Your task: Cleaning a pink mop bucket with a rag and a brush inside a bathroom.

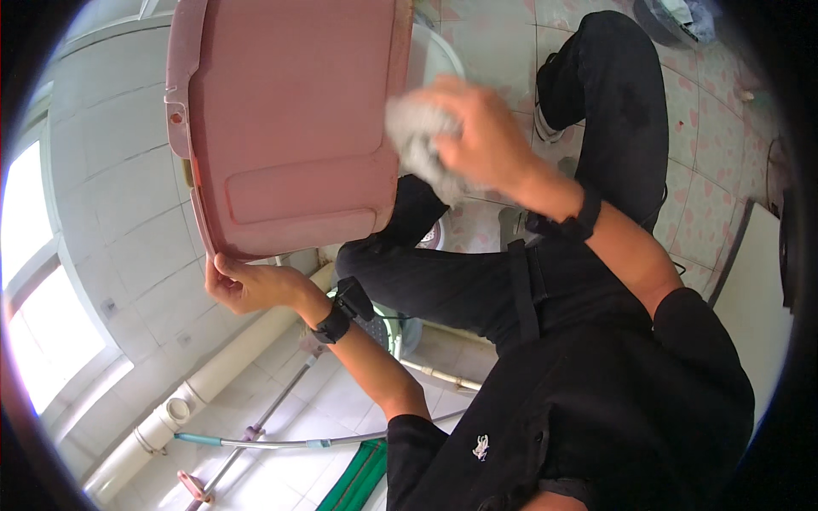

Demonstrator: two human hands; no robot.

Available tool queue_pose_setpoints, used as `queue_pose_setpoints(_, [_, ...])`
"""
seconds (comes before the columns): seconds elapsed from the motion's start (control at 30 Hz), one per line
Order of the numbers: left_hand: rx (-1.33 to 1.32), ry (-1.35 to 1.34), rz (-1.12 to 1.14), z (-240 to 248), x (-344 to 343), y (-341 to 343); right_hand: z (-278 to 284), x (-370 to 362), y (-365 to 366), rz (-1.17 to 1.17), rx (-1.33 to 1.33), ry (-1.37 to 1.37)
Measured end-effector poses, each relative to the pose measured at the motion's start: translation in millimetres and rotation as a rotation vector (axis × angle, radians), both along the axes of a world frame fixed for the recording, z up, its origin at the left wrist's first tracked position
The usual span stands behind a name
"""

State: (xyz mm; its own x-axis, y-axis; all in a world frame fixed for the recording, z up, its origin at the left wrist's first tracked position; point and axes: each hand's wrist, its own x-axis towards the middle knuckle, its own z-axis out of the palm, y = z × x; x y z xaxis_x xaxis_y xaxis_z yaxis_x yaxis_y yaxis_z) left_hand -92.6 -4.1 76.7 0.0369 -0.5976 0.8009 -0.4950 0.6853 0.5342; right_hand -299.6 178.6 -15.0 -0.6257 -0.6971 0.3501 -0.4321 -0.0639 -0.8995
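Observation:
A large dusty-pink plastic storage box (298,102) is held up in front of me, tilted, with one broad panelled side toward me. My left hand (251,285) pinches its rim at the lower left corner, fingers closed around the edge. In my right hand (490,140) is a bunched grey-white cloth (422,140), which lies over the box's right edge. That hand and the cloth are smeared by motion. The box's inside and far side are hidden.
Behind the box, a white basin (439,60) shows partly. My bent legs (622,111) are to the right, on pink-patterned tiles (486,51). A waste bin (673,21) stands far right. At lower left are a white pipe (213,375), a metal pole (290,443) and a window (51,315).

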Motion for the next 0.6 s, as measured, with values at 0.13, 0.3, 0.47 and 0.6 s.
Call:
queue_pose_setpoints(0.13, [0.001, -0.009, 0.017, -6.4, 1.9, -2.2, -12.5, -55.3, -14.6, -0.286, -0.123, -0.031])
queue_pose_setpoints(0.3, [-0.031, -0.035, 0.01, -6.9, 5.8, -4.5, -6.7, -63.5, -32.9, -0.332, 0.008, 0.189])
queue_pose_setpoints(0.47, [0.026, 0.005, 0.038, -3.0, -4.0, 3.0, -20.7, -29.4, -28.7, -0.243, 0.058, 0.165])
queue_pose_setpoints(0.6, [0.038, 0.006, 0.046, 0.8, -3.3, 3.4, -15.5, 19.8, -15.7, -0.138, 0.047, 0.157])
